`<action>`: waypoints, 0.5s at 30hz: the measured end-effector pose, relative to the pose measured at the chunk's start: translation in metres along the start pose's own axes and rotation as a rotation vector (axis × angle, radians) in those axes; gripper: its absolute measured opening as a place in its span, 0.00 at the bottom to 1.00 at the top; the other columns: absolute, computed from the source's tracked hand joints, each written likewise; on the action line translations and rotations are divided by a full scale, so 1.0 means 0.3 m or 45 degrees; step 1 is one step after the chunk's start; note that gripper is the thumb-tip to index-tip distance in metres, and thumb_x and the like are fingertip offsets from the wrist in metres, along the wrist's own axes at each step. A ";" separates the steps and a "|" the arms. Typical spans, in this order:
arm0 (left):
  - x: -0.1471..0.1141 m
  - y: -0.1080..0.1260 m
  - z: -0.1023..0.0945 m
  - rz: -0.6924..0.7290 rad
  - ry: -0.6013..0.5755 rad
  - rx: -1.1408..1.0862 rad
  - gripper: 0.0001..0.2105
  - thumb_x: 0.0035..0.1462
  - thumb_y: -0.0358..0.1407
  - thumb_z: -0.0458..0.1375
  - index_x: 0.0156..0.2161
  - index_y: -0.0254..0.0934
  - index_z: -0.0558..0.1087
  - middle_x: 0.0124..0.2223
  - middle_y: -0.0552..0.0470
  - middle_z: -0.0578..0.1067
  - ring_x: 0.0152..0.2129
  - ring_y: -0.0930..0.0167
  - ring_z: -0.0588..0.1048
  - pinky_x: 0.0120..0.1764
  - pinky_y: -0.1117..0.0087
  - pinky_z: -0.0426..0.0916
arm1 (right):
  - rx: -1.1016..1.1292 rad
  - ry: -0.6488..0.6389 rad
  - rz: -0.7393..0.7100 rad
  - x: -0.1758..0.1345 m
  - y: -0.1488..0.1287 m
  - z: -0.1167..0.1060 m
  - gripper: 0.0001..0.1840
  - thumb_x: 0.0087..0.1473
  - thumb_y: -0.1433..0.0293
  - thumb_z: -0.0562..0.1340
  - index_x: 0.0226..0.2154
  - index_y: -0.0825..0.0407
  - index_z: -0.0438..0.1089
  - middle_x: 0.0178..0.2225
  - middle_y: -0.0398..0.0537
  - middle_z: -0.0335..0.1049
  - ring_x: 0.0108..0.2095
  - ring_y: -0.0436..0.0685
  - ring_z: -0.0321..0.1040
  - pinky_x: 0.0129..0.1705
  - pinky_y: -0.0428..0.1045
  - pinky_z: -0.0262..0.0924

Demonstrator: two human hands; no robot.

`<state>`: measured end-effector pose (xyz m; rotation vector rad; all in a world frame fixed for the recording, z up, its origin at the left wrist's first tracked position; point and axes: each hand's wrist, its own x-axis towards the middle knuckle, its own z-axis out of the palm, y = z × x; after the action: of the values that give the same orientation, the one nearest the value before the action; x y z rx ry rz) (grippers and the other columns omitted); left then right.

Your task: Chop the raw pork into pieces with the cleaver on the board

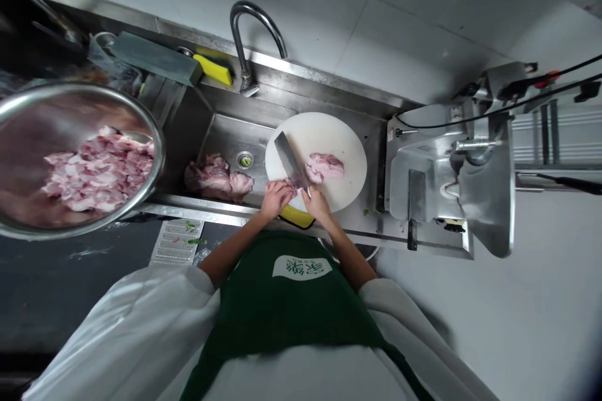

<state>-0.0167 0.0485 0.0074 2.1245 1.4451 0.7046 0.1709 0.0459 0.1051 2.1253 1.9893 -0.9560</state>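
Note:
My right hand point(317, 203) grips the handle of a cleaver point(290, 160), whose wide blade slants up and to the left over the round white cutting board point(350, 138). At the board's near edge, my left hand point(277, 198) has its fingers curled on a small piece of raw meat point(291, 188), close beside the blade. To the right of the blade lies a larger pink chunk of meat point(325, 167), which neither hand touches. A big lump of raw meat point(219, 179) rests in the sink, left of my left hand.
A large metal bowl point(157, 169) of cut meat stands on the left. The steel sink point(235, 128) has a curved faucet point(258, 7) behind it. A yellow-handled tool point(214, 70) lies at the back. On the right, a slicing machine point(486, 194) has another cleaver point(416, 197) on it.

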 end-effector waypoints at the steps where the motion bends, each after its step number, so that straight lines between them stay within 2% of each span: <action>1: 0.009 -0.006 -0.027 0.028 -0.038 -0.020 0.12 0.68 0.37 0.53 0.48 0.42 0.79 0.51 0.45 0.77 0.52 0.60 0.70 0.56 0.53 0.62 | 0.046 0.028 -0.008 0.009 0.024 -0.016 0.18 0.71 0.58 0.51 0.45 0.52 0.71 0.42 0.56 0.79 0.43 0.60 0.75 0.41 0.47 0.58; 4: 0.090 -0.025 -0.104 0.144 -0.202 -0.014 0.20 0.63 0.30 0.52 0.57 0.44 0.75 0.61 0.46 0.73 0.59 0.59 0.66 0.59 0.53 0.61 | 0.181 0.199 0.031 -0.036 0.141 -0.043 0.19 0.70 0.57 0.51 0.41 0.51 0.71 0.36 0.53 0.78 0.39 0.59 0.74 0.38 0.47 0.59; 5: 0.135 -0.030 -0.122 0.198 -0.302 0.023 0.25 0.60 0.27 0.52 0.61 0.45 0.73 0.65 0.47 0.70 0.62 0.58 0.63 0.61 0.51 0.59 | 0.228 0.262 0.052 -0.064 0.186 -0.046 0.19 0.70 0.56 0.51 0.40 0.51 0.70 0.34 0.52 0.77 0.37 0.59 0.73 0.37 0.47 0.59; 7: 0.236 -0.035 -0.138 0.334 -0.599 0.129 0.32 0.54 0.24 0.55 0.64 0.48 0.70 0.68 0.48 0.66 0.66 0.56 0.58 0.63 0.48 0.55 | 0.321 0.366 0.088 -0.122 0.269 -0.049 0.20 0.69 0.56 0.49 0.38 0.50 0.69 0.30 0.50 0.76 0.33 0.58 0.72 0.35 0.47 0.59; 9: 0.327 -0.034 -0.134 0.456 -0.854 0.235 0.34 0.49 0.23 0.58 0.61 0.50 0.71 0.68 0.49 0.67 0.67 0.56 0.58 0.65 0.46 0.52 | 0.389 0.431 0.131 -0.166 0.333 -0.052 0.22 0.69 0.54 0.48 0.37 0.50 0.69 0.27 0.49 0.73 0.31 0.58 0.71 0.32 0.48 0.59; 10: 0.359 -0.034 -0.127 0.502 -0.927 0.277 0.33 0.48 0.23 0.59 0.60 0.50 0.72 0.67 0.49 0.69 0.66 0.56 0.59 0.65 0.47 0.51 | 0.408 0.448 0.157 -0.183 0.357 -0.054 0.23 0.69 0.54 0.47 0.38 0.50 0.69 0.26 0.48 0.73 0.30 0.58 0.70 0.32 0.48 0.59; 12: 0.387 -0.033 -0.114 0.568 -0.963 0.333 0.29 0.47 0.24 0.61 0.56 0.48 0.75 0.62 0.48 0.73 0.63 0.57 0.63 0.65 0.49 0.51 | 0.410 0.463 0.211 -0.211 0.389 -0.055 0.24 0.69 0.53 0.46 0.38 0.51 0.68 0.25 0.48 0.72 0.29 0.59 0.70 0.31 0.49 0.59; 15: 0.345 -0.040 -0.114 0.605 -0.880 0.351 0.21 0.49 0.29 0.65 0.49 0.43 0.77 0.53 0.45 0.78 0.60 0.55 0.68 0.66 0.51 0.52 | 0.329 0.430 0.245 -0.251 0.407 -0.048 0.24 0.70 0.55 0.45 0.40 0.51 0.68 0.27 0.49 0.73 0.30 0.59 0.70 0.32 0.49 0.58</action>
<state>-0.0148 0.1527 0.0411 2.5868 0.6986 -0.1180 0.2920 -0.0325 0.1101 2.7221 1.8241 -0.9149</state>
